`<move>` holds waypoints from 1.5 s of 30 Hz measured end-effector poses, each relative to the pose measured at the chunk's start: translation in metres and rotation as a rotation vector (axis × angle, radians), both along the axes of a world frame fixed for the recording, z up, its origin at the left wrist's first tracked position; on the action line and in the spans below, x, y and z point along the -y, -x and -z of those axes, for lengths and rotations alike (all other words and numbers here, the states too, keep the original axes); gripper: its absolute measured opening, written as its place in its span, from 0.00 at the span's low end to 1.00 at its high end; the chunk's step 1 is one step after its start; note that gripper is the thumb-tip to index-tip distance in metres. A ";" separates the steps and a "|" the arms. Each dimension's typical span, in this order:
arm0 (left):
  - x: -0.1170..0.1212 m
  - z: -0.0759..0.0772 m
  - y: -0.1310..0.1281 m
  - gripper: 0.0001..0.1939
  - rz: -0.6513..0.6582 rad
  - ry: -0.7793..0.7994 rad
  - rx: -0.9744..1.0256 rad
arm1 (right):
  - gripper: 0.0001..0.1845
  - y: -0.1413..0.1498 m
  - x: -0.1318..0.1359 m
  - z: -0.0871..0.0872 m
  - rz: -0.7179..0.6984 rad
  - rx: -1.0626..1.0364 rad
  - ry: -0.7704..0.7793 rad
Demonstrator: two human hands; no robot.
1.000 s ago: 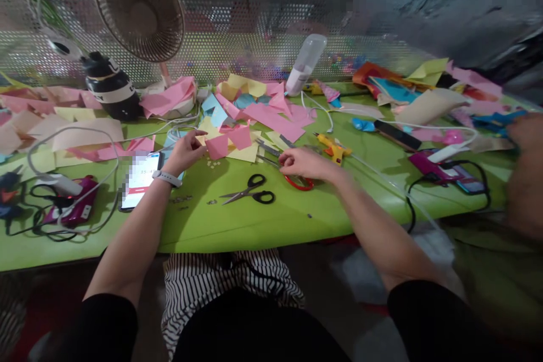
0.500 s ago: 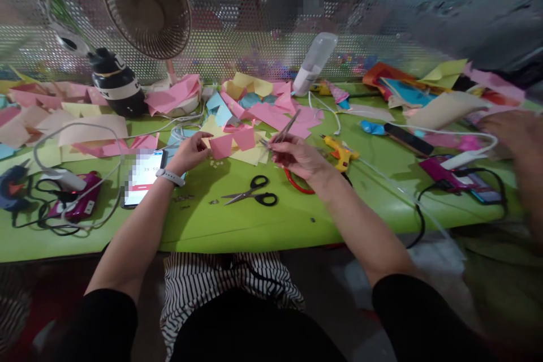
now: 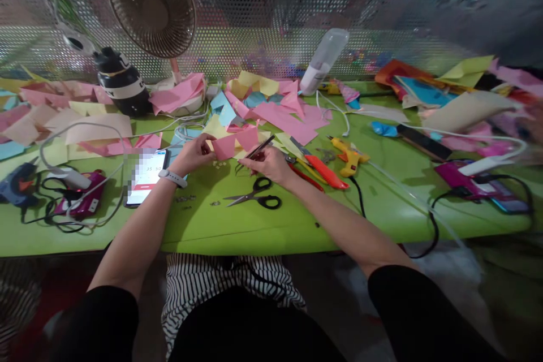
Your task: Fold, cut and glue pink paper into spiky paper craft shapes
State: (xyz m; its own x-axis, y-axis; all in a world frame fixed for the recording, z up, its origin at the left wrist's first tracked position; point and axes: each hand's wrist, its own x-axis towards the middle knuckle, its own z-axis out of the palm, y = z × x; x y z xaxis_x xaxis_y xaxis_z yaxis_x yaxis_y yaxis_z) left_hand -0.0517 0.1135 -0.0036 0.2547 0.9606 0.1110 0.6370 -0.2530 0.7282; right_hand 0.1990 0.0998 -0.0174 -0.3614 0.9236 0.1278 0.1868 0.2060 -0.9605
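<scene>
My left hand [image 3: 195,154] is closed, its thumb and fingers curled together at the left edge of a folded pink paper [image 3: 224,147]. What sits between the fingertips is hidden. Facing it, my right hand [image 3: 269,165] grips dark tweezers [image 3: 261,147], whose tips point left and down just above the table. Tiny pale pieces [image 3: 219,164] lie below the pink paper. Open black-handled scissors [image 3: 254,197] rest in front of my hands. Small metal bits [image 3: 185,199] are scattered below my left wrist.
Beside my right hand lie red-handled pliers [image 3: 306,176], a red-orange cutter [image 3: 326,171] and a yellow glue gun [image 3: 350,159]. A phone [image 3: 146,178] is left of my left wrist. Paper scraps, a black bottle [image 3: 121,87] and a fan [image 3: 151,8] stand behind; cables cross both sides.
My right hand has moved left and slightly down with the tweezers, closer to my left hand. This uncovers the pliers and cutter. The other person's arm at the right has left view.
</scene>
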 end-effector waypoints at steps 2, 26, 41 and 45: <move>-0.002 0.002 0.000 0.20 -0.010 0.009 0.033 | 0.17 0.000 0.002 -0.001 -0.023 0.050 -0.090; 0.000 0.001 -0.005 0.11 0.012 0.020 0.246 | 0.18 0.018 -0.002 0.011 -0.041 0.026 -0.053; -0.001 0.005 -0.004 0.11 0.012 -0.004 0.238 | 0.17 0.019 0.000 0.012 -0.040 -0.017 -0.050; -0.002 0.007 -0.004 0.11 0.021 -0.012 0.244 | 0.17 0.019 0.002 0.010 -0.047 -0.021 -0.065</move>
State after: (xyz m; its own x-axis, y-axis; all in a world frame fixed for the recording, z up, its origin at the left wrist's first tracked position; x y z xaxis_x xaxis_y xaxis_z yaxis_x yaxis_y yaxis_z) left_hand -0.0478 0.1153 -0.0109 0.2391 0.9536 0.1832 0.4366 -0.2741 0.8569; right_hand 0.1803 0.0976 -0.0278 -0.4011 0.8951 0.1948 0.1556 0.2761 -0.9484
